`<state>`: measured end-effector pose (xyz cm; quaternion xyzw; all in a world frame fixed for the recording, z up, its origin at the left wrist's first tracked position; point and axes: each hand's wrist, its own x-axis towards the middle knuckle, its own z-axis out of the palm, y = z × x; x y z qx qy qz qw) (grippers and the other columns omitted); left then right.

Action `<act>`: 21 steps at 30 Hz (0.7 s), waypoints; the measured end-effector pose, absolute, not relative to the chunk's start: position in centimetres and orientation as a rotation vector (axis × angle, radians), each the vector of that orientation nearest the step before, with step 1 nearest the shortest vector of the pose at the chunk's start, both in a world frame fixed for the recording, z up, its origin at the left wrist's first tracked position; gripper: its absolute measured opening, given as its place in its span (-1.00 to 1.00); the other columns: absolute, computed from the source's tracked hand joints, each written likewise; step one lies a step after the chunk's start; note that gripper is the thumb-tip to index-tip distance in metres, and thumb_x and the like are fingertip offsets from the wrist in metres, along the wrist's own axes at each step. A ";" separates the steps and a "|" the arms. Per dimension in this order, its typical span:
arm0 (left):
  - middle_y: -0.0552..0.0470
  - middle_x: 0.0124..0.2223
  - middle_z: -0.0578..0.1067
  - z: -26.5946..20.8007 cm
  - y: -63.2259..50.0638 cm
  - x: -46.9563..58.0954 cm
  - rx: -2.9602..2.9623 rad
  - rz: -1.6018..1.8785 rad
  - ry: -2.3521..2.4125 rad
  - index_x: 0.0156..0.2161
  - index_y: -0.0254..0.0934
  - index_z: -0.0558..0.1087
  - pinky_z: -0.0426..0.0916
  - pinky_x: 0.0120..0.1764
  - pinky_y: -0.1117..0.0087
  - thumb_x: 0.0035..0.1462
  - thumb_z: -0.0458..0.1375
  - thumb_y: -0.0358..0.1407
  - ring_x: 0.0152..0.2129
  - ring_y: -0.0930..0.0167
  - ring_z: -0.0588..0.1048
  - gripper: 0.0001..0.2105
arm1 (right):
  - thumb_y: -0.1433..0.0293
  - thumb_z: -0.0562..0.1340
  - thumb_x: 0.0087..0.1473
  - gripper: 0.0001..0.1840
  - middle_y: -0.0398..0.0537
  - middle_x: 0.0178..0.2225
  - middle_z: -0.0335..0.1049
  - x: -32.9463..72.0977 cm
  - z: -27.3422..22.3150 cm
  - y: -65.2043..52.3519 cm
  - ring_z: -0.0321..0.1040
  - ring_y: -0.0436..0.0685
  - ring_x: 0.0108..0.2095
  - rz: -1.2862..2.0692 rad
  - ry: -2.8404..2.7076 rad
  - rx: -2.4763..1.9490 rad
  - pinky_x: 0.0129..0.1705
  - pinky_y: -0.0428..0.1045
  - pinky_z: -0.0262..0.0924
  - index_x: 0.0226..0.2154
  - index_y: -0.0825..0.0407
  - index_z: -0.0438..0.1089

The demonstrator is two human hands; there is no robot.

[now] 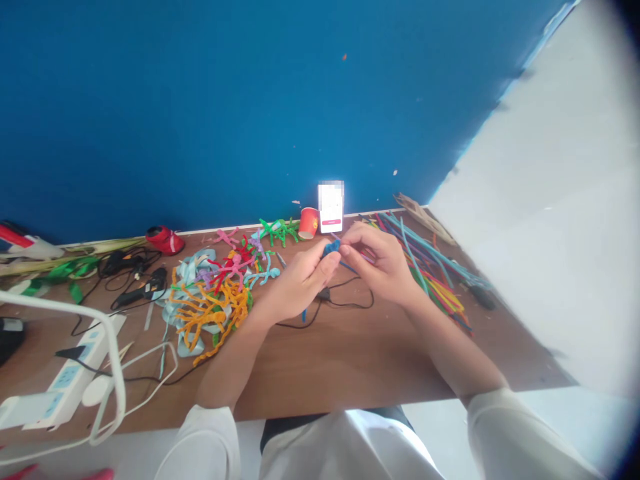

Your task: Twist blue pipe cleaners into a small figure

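Note:
Above the middle of the table, my left hand (305, 280) is closed with thumb and fingers round a twisted blue pipe cleaner (331, 248). My right hand (380, 263) meets it from the right, its thumb and fingertips pinched on the same blue piece. Blue ends stick out below the hands, partly hidden by them. Left of my hands lies a heap of bent pipe-cleaner figures, with orange ones (215, 313) in front and green ones (280, 231) at the back. Loose straight pipe cleaners (440, 267) in many colours lie to the right.
A lit phone (331, 207) leans at the blue wall beside a red paper cup (309, 223). Thin black cable (357, 305) runs beneath my hands. At left are a white power strip (75, 373), a white curved tube (117, 367), black cords and a red roll (164, 241).

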<state>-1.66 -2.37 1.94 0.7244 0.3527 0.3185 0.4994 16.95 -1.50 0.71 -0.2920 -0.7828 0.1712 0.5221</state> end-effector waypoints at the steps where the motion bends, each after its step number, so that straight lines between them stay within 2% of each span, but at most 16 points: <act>1: 0.16 -0.47 0.18 1.9 -2.3 -1.7 1.769 0.787 0.864 -0.28 -0.22 0.22 0.10 -0.51 0.43 0.39 -0.05 -0.02 -0.57 0.52 0.16 -0.68 | 0.44 0.18 0.30 -0.91 -0.16 -0.40 0.31 17.0 0.7 -1.5 0.21 -0.01 -0.41 0.393 -1.881 -0.708 -0.37 -0.04 0.10 -0.30 -0.01 0.32; 5: 0.16 -0.49 0.12 2.1 -2.2 -2.1 1.841 0.926 0.978 -0.34 -0.21 0.18 0.05 -0.49 0.39 0.38 -0.02 -0.07 -0.56 0.50 0.12 -0.70 | 0.45 0.13 0.32 -0.89 -0.17 -0.39 0.22 17.2 0.8 -1.5 0.13 -0.02 -0.43 0.321 -1.855 -0.755 -0.38 -0.05 0.04 -0.29 -0.01 0.25; 9: 0.16 -0.49 0.15 2.6 -2.2 -2.4 1.901 1.002 1.079 -0.38 -0.21 0.16 0.06 -0.46 0.38 0.36 0.02 -0.15 -0.54 0.49 0.14 -0.71 | 0.40 0.14 0.33 -0.89 -0.18 -0.41 0.22 17.4 0.7 -1.3 0.15 -0.01 -0.41 0.390 -1.830 -0.783 -0.35 -0.04 0.06 -0.29 -0.02 0.27; 13: 0.13 -0.41 0.27 2.8 -2.3 -2.3 1.856 1.053 1.077 -0.21 -0.22 0.34 0.10 -0.47 0.41 0.32 0.07 -0.16 -0.52 0.49 0.20 -0.84 | 0.38 0.16 0.33 -0.90 -0.17 -0.38 0.29 17.1 0.6 -1.3 0.19 -0.01 -0.38 0.473 -1.801 -0.743 -0.32 -0.04 0.08 -0.28 -0.02 0.31; 15: 0.11 -0.35 0.35 2.8 -2.4 -2.2 1.834 1.076 1.043 -0.10 -0.21 0.37 0.13 -0.47 0.43 0.31 0.09 -0.16 -0.51 0.50 0.23 -0.82 | 0.37 0.17 0.32 -0.91 -0.17 -0.36 0.32 16.9 0.5 -1.4 0.22 -0.01 -0.37 0.548 -1.765 -0.738 -0.31 -0.03 0.10 -0.26 -0.02 0.34; 21: 0.07 -0.26 0.41 2.8 -2.4 -2.2 1.830 1.097 0.998 -0.05 -0.21 0.37 0.19 -0.43 0.45 0.31 0.09 -0.15 -0.46 0.49 0.28 -0.79 | 0.31 0.25 0.27 -0.92 -0.14 -0.32 0.37 16.6 0.4 -1.7 0.27 0.01 -0.35 0.772 -1.649 -0.719 -0.31 -0.02 0.16 -0.24 -0.03 0.42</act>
